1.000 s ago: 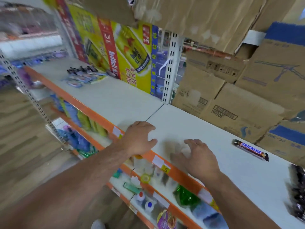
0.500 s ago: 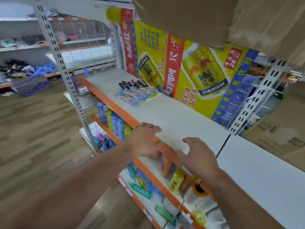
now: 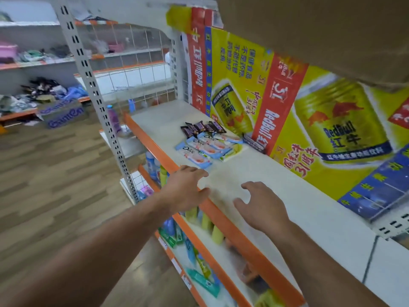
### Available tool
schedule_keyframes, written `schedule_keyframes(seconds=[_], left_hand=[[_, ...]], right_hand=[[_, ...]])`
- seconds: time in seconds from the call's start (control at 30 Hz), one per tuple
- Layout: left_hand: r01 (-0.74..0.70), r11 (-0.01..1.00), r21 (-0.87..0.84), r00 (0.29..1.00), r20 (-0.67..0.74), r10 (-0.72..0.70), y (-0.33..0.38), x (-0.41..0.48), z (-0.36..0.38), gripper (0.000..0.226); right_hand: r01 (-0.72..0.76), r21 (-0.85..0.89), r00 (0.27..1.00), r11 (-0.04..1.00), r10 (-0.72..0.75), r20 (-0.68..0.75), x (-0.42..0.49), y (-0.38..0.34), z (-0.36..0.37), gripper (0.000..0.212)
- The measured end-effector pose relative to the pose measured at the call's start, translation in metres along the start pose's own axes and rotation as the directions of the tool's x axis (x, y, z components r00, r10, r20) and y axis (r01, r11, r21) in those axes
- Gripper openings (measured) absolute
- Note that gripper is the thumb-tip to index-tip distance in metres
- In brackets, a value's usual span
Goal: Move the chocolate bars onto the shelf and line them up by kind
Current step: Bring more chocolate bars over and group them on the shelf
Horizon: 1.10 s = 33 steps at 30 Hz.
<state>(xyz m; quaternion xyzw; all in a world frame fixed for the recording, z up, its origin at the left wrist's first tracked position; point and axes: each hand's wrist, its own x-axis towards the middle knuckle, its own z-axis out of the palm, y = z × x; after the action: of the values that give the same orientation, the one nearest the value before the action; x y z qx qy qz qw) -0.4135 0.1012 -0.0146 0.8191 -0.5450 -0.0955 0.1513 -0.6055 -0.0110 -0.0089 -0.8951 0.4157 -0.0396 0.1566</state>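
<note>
Both hands are empty. The left hand (image 3: 185,189) is palm down over the orange front edge of the white shelf (image 3: 309,214), its fingers loosely bent and reaching onto the board. The right hand (image 3: 262,207) is just beside it, further in over the shelf, with fingers spread and slightly curled. Whether either hand touches the surface cannot be told.

The chocolate bars lie further along the same shelf, toward its far end, beyond the left hand. A fanned row of light-blue Dove bars (image 3: 198,149) lies nearest the hands, at least 3 with readable labels and overlapping each other. A pale yellow-green bar (image 3: 233,151) peeks out from under their right side. Behind them sits a cluster of dark brown bars (image 3: 202,127), their lettering too blurred to read. More dark bars (image 3: 254,143) lie against the foot of the Red Bull poster (image 3: 332,129) that backs the shelf.

A cardboard box (image 3: 309,29) hangs over the top right. Bottles (image 3: 155,166) stand on the lower shelf.
</note>
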Motion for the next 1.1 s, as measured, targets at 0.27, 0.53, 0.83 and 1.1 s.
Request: schedule_keyframes(seconds=[0.27, 0.53, 0.83, 1.1], left_hand=[[-0.010, 1.000, 0.030, 1.000, 0.000, 0.010, -0.014, 0.081, -0.019, 0.049], [-0.127, 0.992, 0.010, 0.992, 0.018, 0.126, -0.022, 0.172, -0.017, 0.052], [-0.292, 0.956, 0.034, 0.952, 0.102, 0.288, -0.047, 0.277, -0.022, 0.044], [-0.315, 0.933, 0.172, 0.915, 0.317, 0.251, -0.061, 0.338, -0.010, 0.051]], right_hand=[[-0.033, 0.012, 0.999, 0.999, 0.033, -0.014, 0.085, 0.000, -0.008, 0.057], [-0.141, 0.048, 0.985, 0.989, 0.145, -0.096, 0.147, 0.012, -0.003, 0.056], [-0.306, -0.016, 0.941, 0.952, 0.300, -0.159, 0.201, 0.010, 0.002, 0.057], [-0.449, -0.102, 0.891, 0.888, 0.435, -0.132, 0.221, 0.007, 0.009, 0.050]])
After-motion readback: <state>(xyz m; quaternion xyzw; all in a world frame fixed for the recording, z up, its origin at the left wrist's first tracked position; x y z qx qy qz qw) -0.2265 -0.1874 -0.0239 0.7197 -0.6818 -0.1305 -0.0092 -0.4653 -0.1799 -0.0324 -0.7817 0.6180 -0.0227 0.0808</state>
